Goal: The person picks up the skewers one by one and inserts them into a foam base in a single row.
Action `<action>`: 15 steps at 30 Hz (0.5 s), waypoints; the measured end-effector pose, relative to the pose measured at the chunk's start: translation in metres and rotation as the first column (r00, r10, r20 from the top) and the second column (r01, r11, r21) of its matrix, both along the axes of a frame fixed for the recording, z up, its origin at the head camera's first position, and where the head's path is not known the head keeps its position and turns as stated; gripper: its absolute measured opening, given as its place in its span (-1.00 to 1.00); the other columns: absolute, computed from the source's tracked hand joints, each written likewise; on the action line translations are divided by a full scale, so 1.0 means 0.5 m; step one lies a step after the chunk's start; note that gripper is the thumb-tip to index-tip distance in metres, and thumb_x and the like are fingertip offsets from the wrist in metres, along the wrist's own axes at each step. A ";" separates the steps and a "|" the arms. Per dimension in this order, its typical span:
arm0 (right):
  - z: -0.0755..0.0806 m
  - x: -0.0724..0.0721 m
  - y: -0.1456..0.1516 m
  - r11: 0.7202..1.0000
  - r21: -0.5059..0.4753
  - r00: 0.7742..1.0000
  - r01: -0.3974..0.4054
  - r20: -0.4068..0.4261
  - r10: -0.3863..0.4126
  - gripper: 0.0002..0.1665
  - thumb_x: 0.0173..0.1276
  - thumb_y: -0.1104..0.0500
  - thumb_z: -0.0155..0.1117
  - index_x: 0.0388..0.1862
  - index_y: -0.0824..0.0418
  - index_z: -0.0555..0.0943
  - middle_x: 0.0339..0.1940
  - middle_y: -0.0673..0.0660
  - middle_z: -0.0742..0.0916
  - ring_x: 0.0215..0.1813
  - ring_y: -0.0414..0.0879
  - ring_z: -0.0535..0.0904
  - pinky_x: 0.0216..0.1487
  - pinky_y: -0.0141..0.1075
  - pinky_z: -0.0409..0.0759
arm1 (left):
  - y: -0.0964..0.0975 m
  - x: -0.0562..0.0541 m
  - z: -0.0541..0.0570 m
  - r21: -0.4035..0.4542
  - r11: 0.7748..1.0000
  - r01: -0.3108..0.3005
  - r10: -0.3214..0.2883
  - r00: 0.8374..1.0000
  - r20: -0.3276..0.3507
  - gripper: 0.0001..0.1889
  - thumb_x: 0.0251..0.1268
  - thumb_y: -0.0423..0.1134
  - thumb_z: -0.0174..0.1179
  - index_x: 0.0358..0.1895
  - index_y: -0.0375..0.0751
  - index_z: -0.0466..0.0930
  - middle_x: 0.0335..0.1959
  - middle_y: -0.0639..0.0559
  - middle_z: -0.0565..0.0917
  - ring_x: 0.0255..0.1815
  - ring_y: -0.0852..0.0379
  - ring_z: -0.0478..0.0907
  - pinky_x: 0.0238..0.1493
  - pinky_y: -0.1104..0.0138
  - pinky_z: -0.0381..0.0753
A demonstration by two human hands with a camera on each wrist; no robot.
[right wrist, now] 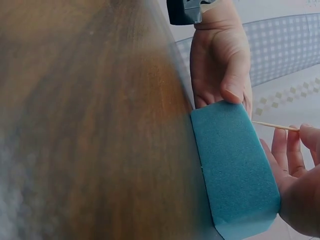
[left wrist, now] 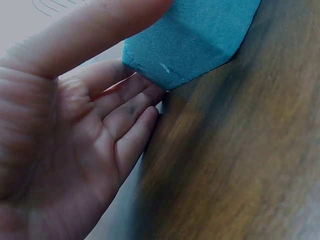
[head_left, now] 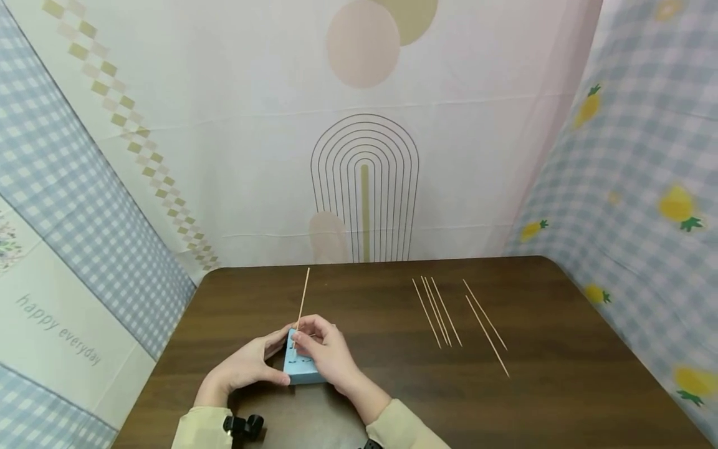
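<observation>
A blue foam block (head_left: 305,377) with small dark marks on its top lies on the table before me. My left hand (head_left: 247,365) holds its left side, thumb at the near corner and fingers reaching along the far side. In the left wrist view the block's (left wrist: 195,42) end sits between thumb and fingers. Over the block's top, my right hand (head_left: 331,357) pinches a thin wooden skewer (head_left: 304,298) between thumb and fingers, tilted slightly from upright. The right wrist view shows the skewer's (right wrist: 275,125) pointed lower end close by the block's top face; the fingers partly hide the top.
Several loose skewers (head_left: 435,315) lie nearly parallel on the dark wooden table (head_left: 392,386), right of the block. Two more skewers (head_left: 487,335) lie farther right. A patterned cloth (head_left: 269,187) hangs behind the table, with checked cloth (head_left: 617,187) at the sides.
</observation>
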State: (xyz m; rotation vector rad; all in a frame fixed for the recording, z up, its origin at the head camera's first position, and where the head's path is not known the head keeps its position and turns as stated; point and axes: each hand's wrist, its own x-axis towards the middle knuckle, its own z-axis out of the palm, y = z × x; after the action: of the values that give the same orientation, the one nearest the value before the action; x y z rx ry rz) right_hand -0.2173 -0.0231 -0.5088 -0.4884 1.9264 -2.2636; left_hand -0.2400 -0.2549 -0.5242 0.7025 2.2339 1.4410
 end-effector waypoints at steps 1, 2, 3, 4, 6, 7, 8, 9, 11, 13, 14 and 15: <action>-0.001 0.000 -0.001 1.000 0.000 1.000 -0.001 -0.002 0.001 -0.69 0.61 0.23 0.32 0.14 0.46 0.61 -0.13 0.07 0.74 -0.05 -0.08 0.72 0.10 -0.16 0.76 | -0.001 0.000 0.000 -0.003 1.000 -0.004 0.004 1.000 0.002 0.16 0.19 -0.24 0.63 0.72 -0.39 -0.01 0.70 -0.37 0.08 0.66 -0.38 0.07 0.38 0.61 0.24; -0.002 0.000 -0.002 1.000 0.003 1.000 -0.001 -0.002 0.001 -0.70 0.62 0.23 0.32 0.14 0.44 0.62 -0.13 0.06 0.73 -0.05 -0.08 0.72 0.10 -0.18 0.76 | -0.002 -0.001 0.000 -0.006 1.000 -0.006 0.006 1.000 0.007 0.17 0.19 -0.24 0.63 0.72 -0.39 -0.01 0.70 -0.36 0.09 0.67 -0.36 0.07 0.38 0.61 0.24; -0.002 0.001 -0.003 1.000 0.004 1.000 -0.002 -0.001 0.002 -0.72 0.62 0.24 0.32 0.13 0.43 0.63 -0.13 0.05 0.73 -0.05 -0.09 0.72 0.10 -0.20 0.75 | -0.002 -0.001 -0.001 -0.009 1.000 -0.006 0.006 1.000 0.011 0.17 0.20 -0.23 0.63 0.72 -0.39 -0.02 0.71 -0.35 0.09 0.67 -0.34 0.06 0.38 0.61 0.24; -0.003 0.001 -0.003 1.000 0.004 1.000 -0.003 0.000 0.003 -0.73 0.62 0.24 0.31 0.12 0.41 0.64 -0.13 0.05 0.73 -0.05 -0.09 0.72 0.10 -0.21 0.75 | -0.002 -0.001 -0.001 -0.013 1.000 -0.006 0.006 1.000 0.015 0.17 0.20 -0.23 0.63 0.73 -0.38 -0.02 0.71 -0.34 0.09 0.67 -0.33 0.06 0.39 0.61 0.23; -0.004 0.003 -0.004 1.000 0.007 1.000 -0.007 0.000 0.007 -0.76 0.62 0.24 0.30 0.11 0.39 0.64 -0.12 0.05 0.72 -0.04 -0.10 0.72 0.10 -0.25 0.74 | -0.001 0.000 -0.002 -0.020 1.000 -0.010 0.010 1.000 0.021 0.18 0.19 -0.21 0.63 0.72 -0.39 -0.02 0.71 -0.33 0.10 0.68 -0.31 0.07 0.39 0.61 0.23; -0.004 0.004 -0.004 1.000 0.009 1.000 -0.010 -0.002 0.010 -0.77 0.62 0.24 0.30 0.11 0.38 0.65 -0.12 0.06 0.72 -0.04 -0.11 0.72 0.10 -0.26 0.74 | -0.002 0.000 -0.002 -0.026 1.000 -0.009 0.010 1.000 0.021 0.18 0.20 -0.20 0.63 0.72 -0.39 -0.02 0.71 -0.32 0.10 0.68 -0.31 0.07 0.38 0.61 0.22; -0.004 0.004 -0.003 1.000 0.012 1.000 -0.013 -0.006 0.013 -0.77 0.62 0.24 0.30 0.11 0.37 0.66 -0.11 0.07 0.72 -0.03 -0.13 0.72 0.10 -0.28 0.73 | -0.002 0.001 -0.003 -0.029 1.000 -0.010 0.010 1.000 0.019 0.18 0.19 -0.19 0.63 0.72 -0.40 -0.02 0.71 -0.33 0.10 0.67 -0.32 0.08 0.38 0.62 0.22; -0.004 0.004 -0.003 1.000 0.014 1.000 -0.016 -0.011 0.016 -0.77 0.62 0.25 0.31 0.11 0.37 0.66 -0.11 0.07 0.72 -0.03 -0.14 0.71 0.10 -0.28 0.73 | -0.002 0.001 -0.003 -0.033 0.999 -0.010 0.011 1.000 0.016 0.18 0.20 -0.18 0.63 0.72 -0.41 -0.02 0.70 -0.33 0.10 0.67 -0.33 0.08 0.37 0.62 0.22; -0.004 0.004 -0.003 1.000 0.020 0.999 -0.021 -0.023 0.022 -0.78 0.61 0.25 0.31 0.10 0.36 0.67 -0.10 0.08 0.72 -0.03 -0.17 0.71 0.09 -0.30 0.73 | -0.002 0.001 -0.002 -0.039 0.999 -0.015 0.015 1.000 0.012 0.18 0.19 -0.17 0.64 0.71 -0.43 -0.02 0.70 -0.35 0.11 0.66 -0.35 0.10 0.37 0.62 0.23; -0.003 0.003 -0.002 0.999 0.024 0.999 -0.024 -0.035 0.025 -0.80 0.61 0.25 0.32 0.08 0.34 0.68 -0.09 0.08 0.73 -0.04 -0.19 0.70 0.08 -0.31 0.73 | -0.002 -0.001 -0.001 -0.041 0.999 -0.012 0.012 1.000 0.004 0.19 0.19 -0.18 0.64 0.71 -0.46 -0.03 0.69 -0.37 0.11 0.66 -0.36 0.11 0.37 0.62 0.23; -0.003 0.002 -0.001 0.999 0.028 0.999 -0.026 -0.041 0.027 -0.81 0.60 0.25 0.32 0.07 0.33 0.68 -0.10 0.08 0.73 -0.04 -0.20 0.69 0.08 -0.32 0.73 | -0.001 -0.002 -0.001 -0.039 0.999 -0.015 0.015 1.000 0.007 0.19 0.19 -0.19 0.64 0.70 -0.47 -0.03 0.69 -0.38 0.12 0.66 -0.36 0.11 0.37 0.62 0.23; -0.003 0.002 -0.001 0.999 0.030 0.998 -0.030 -0.045 0.031 -0.83 0.60 0.25 0.32 0.05 0.31 0.69 -0.10 0.08 0.73 -0.05 -0.21 0.69 0.07 -0.33 0.72 | -0.001 -0.003 0.000 -0.033 0.999 -0.014 0.014 1.000 0.010 0.19 0.19 -0.20 0.63 0.70 -0.48 -0.03 0.69 -0.39 0.12 0.65 -0.37 0.11 0.37 0.61 0.24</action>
State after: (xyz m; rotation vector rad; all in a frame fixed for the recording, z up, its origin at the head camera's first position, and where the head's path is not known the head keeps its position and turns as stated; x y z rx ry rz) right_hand -0.2162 -0.0235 -0.5102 -0.5669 1.9570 -2.2212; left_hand -0.2415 -0.2553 -0.5243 0.6686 2.2536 1.4085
